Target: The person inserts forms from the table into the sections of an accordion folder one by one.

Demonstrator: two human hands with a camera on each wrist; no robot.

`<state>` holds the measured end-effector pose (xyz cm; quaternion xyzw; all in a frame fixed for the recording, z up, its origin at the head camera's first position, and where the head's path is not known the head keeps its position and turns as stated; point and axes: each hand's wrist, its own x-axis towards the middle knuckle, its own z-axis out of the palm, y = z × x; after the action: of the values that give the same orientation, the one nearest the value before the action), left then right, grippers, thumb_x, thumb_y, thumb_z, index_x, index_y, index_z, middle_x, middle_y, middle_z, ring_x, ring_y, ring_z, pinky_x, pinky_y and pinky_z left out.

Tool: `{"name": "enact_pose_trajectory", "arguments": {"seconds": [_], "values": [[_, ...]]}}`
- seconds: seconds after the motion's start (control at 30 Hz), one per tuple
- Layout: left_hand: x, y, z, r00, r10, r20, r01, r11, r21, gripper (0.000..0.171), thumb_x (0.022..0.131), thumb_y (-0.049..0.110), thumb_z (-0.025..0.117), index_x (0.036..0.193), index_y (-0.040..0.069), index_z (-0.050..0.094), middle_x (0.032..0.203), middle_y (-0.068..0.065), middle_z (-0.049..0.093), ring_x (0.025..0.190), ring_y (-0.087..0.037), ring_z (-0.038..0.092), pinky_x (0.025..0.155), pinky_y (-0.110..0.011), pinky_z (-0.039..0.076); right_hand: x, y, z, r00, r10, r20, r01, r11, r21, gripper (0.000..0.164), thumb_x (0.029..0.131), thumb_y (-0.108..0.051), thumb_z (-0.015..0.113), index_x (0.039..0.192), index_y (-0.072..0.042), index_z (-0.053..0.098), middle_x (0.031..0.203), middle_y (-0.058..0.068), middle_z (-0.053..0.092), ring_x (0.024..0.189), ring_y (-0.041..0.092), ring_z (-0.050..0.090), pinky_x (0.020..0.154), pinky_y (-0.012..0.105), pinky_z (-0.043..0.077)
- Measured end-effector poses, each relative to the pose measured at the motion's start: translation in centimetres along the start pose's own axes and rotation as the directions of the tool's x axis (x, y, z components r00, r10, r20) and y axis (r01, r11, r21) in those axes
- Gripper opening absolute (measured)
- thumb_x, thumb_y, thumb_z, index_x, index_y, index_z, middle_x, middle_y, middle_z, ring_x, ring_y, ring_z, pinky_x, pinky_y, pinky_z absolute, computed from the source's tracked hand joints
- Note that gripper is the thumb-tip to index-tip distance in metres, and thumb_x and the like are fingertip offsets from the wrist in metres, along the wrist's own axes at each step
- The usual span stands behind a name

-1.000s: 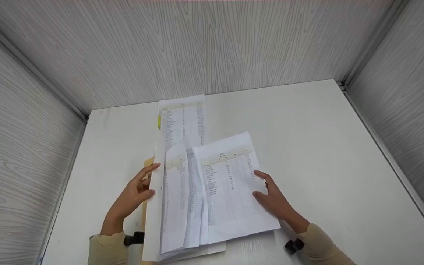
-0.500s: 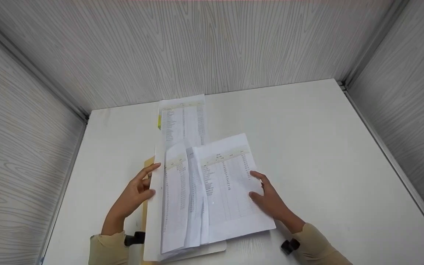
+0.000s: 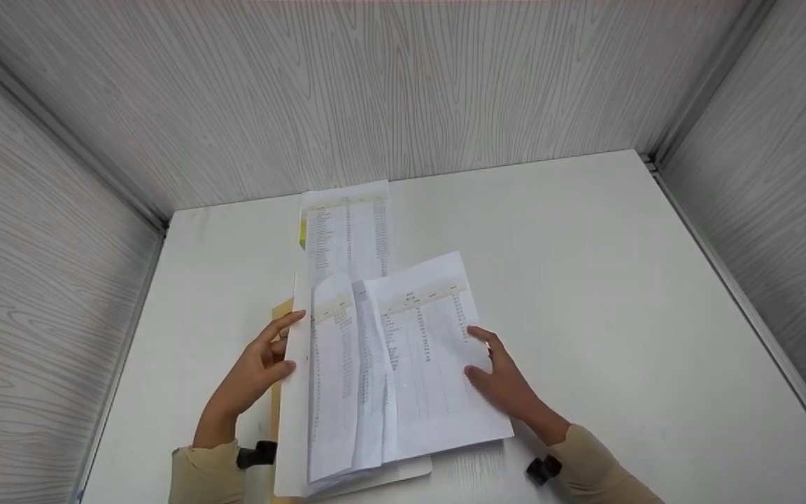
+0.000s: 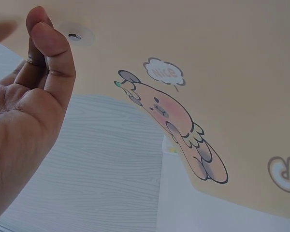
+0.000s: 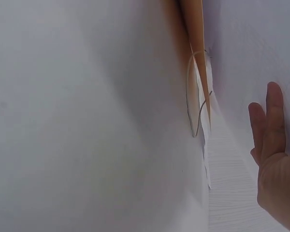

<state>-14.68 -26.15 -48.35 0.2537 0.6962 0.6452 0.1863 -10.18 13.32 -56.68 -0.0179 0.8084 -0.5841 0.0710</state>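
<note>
In the head view my left hand grips the left edge of an upright folder, its white inner cover facing me. The left wrist view shows the folder's tan outside, with a cartoon bear, a "Nice" bubble and a small metal fastener beside my fingertips. Printed sheets with tables fan out from the folder. My right hand holds the right edge of the front sheet, thumb in front, other fingers partly hidden behind. In the right wrist view a thin cord loop hangs by a brown flap.
Another printed sheet reaches back toward the rear panel, a yellow-green edge showing at its left. All stands on a white table with wood-grain panels on the left, right and back. Black straps with small devices are on both wrists.
My right hand has moved a little to the left, bringing the sheet's right edge closer to the folder. The left hand and the folder have hardly moved.
</note>
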Motion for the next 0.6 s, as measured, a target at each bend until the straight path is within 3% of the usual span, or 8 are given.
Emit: {"name": "enact_pose_trajectory", "arguments": {"seconds": [0.3,0.6], "values": [[0.1,0.0,0.2,1.000,0.008,0.007,-0.009,1.000,0.016,0.070,0.085,-0.012,0.046,0.150,-0.002,0.021,0.117,-0.003,0.066,0.099,-0.013,0.062,0.074,-0.028,0.055,-0.5,0.1,-0.5,0.999,0.017,0.037,-0.017,1.000,0.015,0.063,0.088,-0.002,0.056,0.146,-0.018,0.037,0.155,0.012,0.031,0.147,0.030,0.021,0.117,0.056,0.015],[-0.1,0.0,0.1,1.000,0.013,-0.010,-0.013,0.999,0.039,0.072,0.084,-0.014,0.044,0.150,-0.001,0.022,0.111,-0.005,0.067,0.094,-0.009,0.059,0.073,-0.024,0.050,0.0,-0.9,1.3,1.000,0.013,0.020,-0.015,0.998,0.067,0.063,0.089,-0.002,0.055,0.146,-0.018,0.035,0.156,0.014,0.029,0.144,0.032,0.027,0.117,0.056,0.016]]}}
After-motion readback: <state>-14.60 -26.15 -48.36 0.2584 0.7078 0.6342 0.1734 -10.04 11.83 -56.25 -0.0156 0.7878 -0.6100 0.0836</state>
